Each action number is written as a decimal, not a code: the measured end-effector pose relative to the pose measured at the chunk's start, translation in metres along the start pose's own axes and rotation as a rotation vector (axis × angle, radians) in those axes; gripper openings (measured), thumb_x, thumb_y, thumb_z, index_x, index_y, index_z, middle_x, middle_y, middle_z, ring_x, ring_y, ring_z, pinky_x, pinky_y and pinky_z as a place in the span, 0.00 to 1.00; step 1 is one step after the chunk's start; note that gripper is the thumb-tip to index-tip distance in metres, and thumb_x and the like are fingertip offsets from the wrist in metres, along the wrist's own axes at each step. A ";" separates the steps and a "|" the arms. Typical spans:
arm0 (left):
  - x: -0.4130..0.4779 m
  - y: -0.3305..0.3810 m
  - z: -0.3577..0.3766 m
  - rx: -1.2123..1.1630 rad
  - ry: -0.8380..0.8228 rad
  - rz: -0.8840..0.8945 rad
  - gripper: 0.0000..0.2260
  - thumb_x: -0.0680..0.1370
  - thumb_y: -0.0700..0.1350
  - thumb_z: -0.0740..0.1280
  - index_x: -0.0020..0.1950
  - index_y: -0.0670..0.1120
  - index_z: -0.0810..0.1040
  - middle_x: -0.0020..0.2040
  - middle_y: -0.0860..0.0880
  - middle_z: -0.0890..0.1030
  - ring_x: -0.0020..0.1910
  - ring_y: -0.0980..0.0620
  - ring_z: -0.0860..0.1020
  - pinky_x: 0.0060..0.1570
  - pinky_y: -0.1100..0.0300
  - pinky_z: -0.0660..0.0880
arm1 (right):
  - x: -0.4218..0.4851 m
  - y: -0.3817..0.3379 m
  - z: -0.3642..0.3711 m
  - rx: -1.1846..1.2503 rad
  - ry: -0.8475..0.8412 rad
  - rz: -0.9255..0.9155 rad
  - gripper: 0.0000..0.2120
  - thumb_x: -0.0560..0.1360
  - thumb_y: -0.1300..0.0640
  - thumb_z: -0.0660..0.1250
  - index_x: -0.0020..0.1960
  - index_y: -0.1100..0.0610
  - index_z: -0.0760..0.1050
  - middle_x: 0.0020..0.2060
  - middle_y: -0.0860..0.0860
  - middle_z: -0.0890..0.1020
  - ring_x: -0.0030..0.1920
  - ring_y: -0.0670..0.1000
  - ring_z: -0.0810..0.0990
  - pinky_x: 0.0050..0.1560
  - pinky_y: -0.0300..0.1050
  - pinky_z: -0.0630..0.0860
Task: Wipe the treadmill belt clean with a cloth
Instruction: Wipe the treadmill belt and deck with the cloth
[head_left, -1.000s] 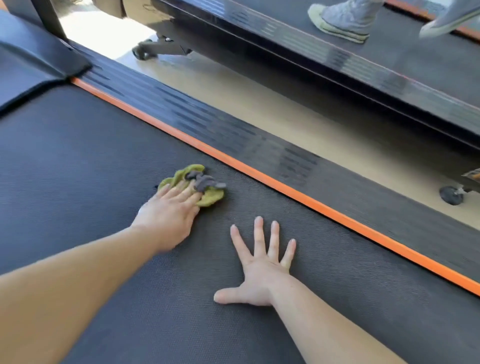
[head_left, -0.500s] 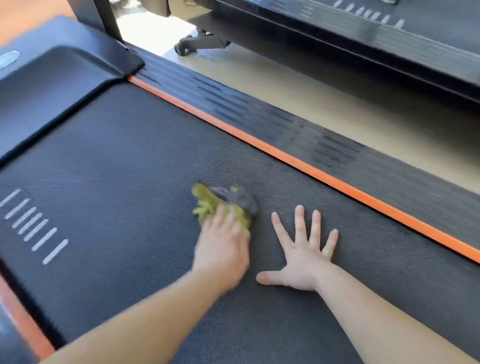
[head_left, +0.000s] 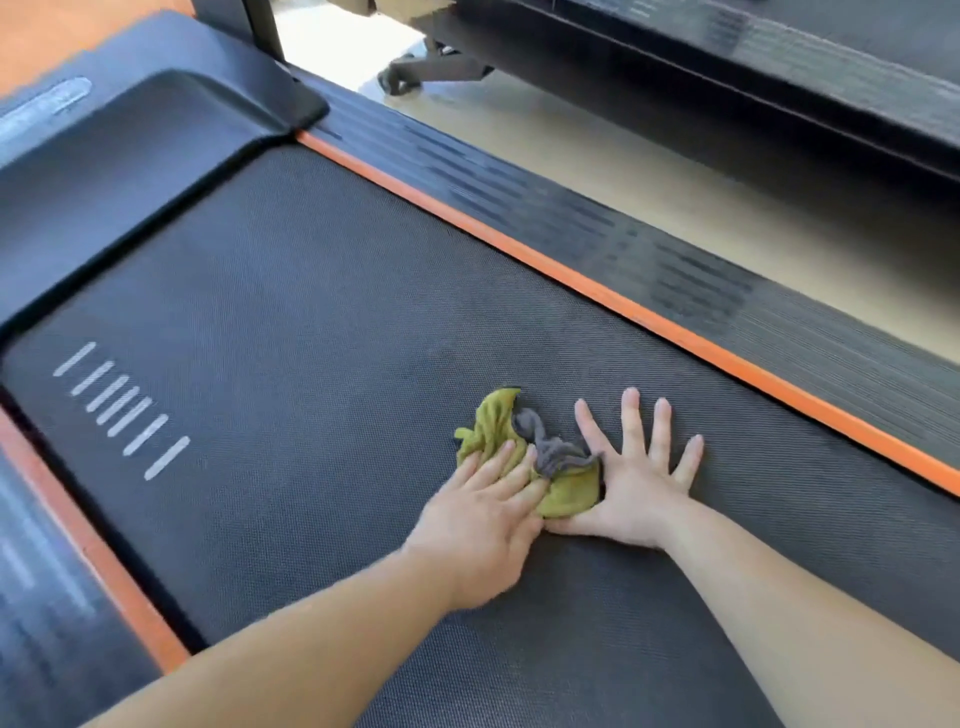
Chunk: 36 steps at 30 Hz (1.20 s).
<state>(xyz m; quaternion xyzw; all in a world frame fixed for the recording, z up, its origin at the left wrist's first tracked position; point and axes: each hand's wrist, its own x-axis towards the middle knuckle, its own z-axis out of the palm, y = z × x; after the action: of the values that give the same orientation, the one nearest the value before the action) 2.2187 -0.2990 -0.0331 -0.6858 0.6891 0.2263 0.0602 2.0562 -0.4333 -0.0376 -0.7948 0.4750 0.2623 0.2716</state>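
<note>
A crumpled green and grey cloth (head_left: 524, 457) lies on the dark textured treadmill belt (head_left: 291, 322). My left hand (head_left: 483, 519) presses flat on the cloth's near side with straight fingers. My right hand (head_left: 636, 467) rests flat on the belt with its fingers spread, right beside the cloth. The cloth's right edge touches that hand's thumb side and partly covers the thumb.
Orange strips (head_left: 623, 306) and ribbed black side rails (head_left: 701, 280) border the belt on both sides. The motor cover (head_left: 130, 150) stands at the belt's far end, with white stripes (head_left: 119, 410) near it. A second treadmill (head_left: 753, 67) stands across a tan floor gap.
My left hand has slid the cloth right across the belt until it meets my right hand, which stays planted. The view has turned left, so more of the belt's left side shows.
</note>
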 end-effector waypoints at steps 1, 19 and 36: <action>0.001 -0.009 -0.006 0.053 -0.010 0.037 0.26 0.86 0.57 0.46 0.84 0.55 0.52 0.84 0.55 0.45 0.82 0.53 0.37 0.80 0.49 0.38 | 0.000 -0.001 -0.001 0.004 0.002 0.012 0.68 0.51 0.12 0.63 0.74 0.30 0.22 0.72 0.51 0.16 0.71 0.61 0.14 0.71 0.74 0.26; -0.031 -0.076 0.033 -0.011 0.222 -0.427 0.32 0.82 0.63 0.46 0.85 0.54 0.45 0.84 0.50 0.40 0.82 0.47 0.35 0.80 0.41 0.43 | 0.029 -0.058 0.042 -0.188 0.672 -0.788 0.24 0.83 0.43 0.62 0.75 0.51 0.74 0.78 0.50 0.70 0.79 0.54 0.66 0.80 0.57 0.58; -0.029 -0.078 0.040 0.009 0.262 -0.429 0.33 0.82 0.62 0.51 0.85 0.53 0.48 0.85 0.49 0.44 0.83 0.46 0.39 0.80 0.40 0.47 | 0.051 -0.040 0.023 -0.201 0.558 -0.726 0.29 0.77 0.61 0.55 0.78 0.58 0.69 0.78 0.54 0.70 0.79 0.56 0.67 0.83 0.51 0.49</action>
<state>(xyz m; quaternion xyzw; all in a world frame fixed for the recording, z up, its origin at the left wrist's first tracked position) 2.2873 -0.2537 -0.0753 -0.8395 0.5307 0.1146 0.0199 2.1097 -0.4327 -0.0817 -0.9721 0.1935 -0.0285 0.1294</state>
